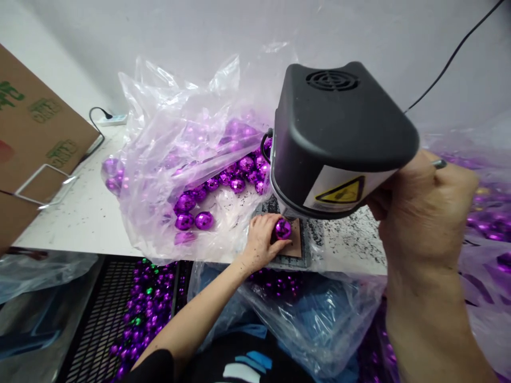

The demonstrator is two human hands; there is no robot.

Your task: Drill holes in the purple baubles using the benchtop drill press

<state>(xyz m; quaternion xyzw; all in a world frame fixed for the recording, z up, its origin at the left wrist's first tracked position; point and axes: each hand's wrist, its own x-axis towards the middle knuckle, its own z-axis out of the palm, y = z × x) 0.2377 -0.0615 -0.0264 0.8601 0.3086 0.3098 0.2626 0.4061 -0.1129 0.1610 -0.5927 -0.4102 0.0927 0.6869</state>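
My left hand [261, 239] has its fingers and thumb closed round a shiny purple faceted ball [283, 229]. The ball sits over a brown board [296, 238] on a dark grey slotted base plate [305, 250]. Above it stands a black machine head [343, 127] with a round vent and a yellow warning label. It hides whatever is directly beneath. Close to the camera, my right hand [427, 213], with a ring on one finger, is curled at the machine's right side. Its fingertips, and whatever they grip, are behind the housing.
Clear plastic bags [159, 133] with many purple balls [237, 183] lie left of the machine; more bagged balls [487, 223] are at the right. A cardboard box [40, 138] stands far left. Dark flakes [339, 234] litter the white table. A black crate [104, 319] of beads is below.
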